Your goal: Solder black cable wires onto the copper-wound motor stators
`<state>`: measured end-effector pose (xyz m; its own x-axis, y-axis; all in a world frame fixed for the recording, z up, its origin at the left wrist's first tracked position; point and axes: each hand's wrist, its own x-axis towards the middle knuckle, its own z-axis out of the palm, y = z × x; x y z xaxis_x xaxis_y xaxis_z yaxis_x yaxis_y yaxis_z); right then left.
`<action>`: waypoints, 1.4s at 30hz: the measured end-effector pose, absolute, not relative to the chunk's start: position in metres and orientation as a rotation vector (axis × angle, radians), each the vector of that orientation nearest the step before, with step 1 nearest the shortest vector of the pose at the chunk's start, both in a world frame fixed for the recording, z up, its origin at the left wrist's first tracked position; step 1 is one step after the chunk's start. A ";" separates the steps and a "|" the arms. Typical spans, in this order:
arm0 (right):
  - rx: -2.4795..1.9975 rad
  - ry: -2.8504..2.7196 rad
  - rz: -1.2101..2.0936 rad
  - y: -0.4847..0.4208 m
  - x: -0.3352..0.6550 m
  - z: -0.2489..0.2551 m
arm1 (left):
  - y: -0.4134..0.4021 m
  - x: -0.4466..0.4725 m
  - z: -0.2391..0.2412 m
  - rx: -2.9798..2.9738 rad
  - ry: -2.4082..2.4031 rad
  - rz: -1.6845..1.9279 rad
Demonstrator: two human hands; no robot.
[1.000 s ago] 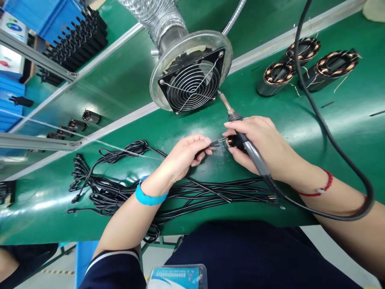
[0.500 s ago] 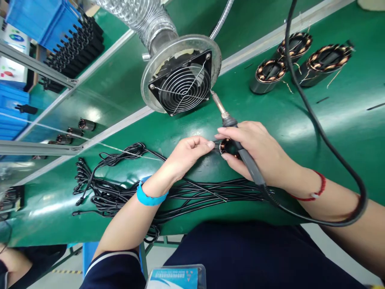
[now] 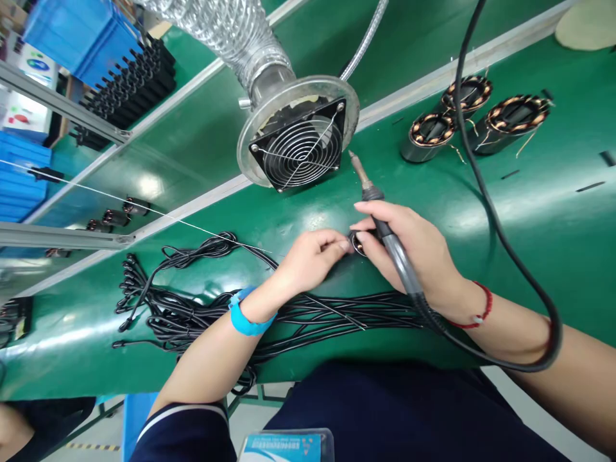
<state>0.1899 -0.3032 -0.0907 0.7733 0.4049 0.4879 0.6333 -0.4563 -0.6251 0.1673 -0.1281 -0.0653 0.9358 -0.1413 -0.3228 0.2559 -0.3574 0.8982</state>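
My right hand (image 3: 414, 247) is wrapped round the handle of a soldering iron (image 3: 399, 260), whose bare metal tip points up and away, just right of the fan. The same hand's thumb and fingertips also rest at a small wound stator (image 3: 357, 244), a dark ring with copper windings, mostly hidden behind the fingers. My left hand (image 3: 310, 260) is closed in a pinch at the stator's left edge. A thin dark wire seems to be between its thumb and forefinger, largely covered by them. Black cables (image 3: 332, 314) lie on the table below both hands.
A round fume fan (image 3: 303, 154) on a silver duct (image 3: 240, 45) hangs ahead. Several larger wound stators (image 3: 428, 138) stand at the back right. The iron's cord (image 3: 524, 269) loops over my right forearm. Coiled cables (image 3: 178, 321) lie left. Blue bins (image 3: 77, 38) are beyond the partition.
The soldering iron's tip has drawn slightly away from the fan's edge. Both hands have come closer together, and less of the stator shows. The whole view has shifted a little.
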 end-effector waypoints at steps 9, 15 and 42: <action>-2.047 -0.670 -0.399 -0.323 0.198 -0.095 | -0.046 0.193 -0.052 1.837 0.620 0.308; -2.009 -0.776 -0.388 -0.320 0.195 -0.092 | -0.054 0.185 -0.031 1.584 0.480 0.574; -2.465 -1.024 -0.410 -0.364 0.258 -0.069 | -0.134 0.149 -0.055 2.210 -0.080 -0.755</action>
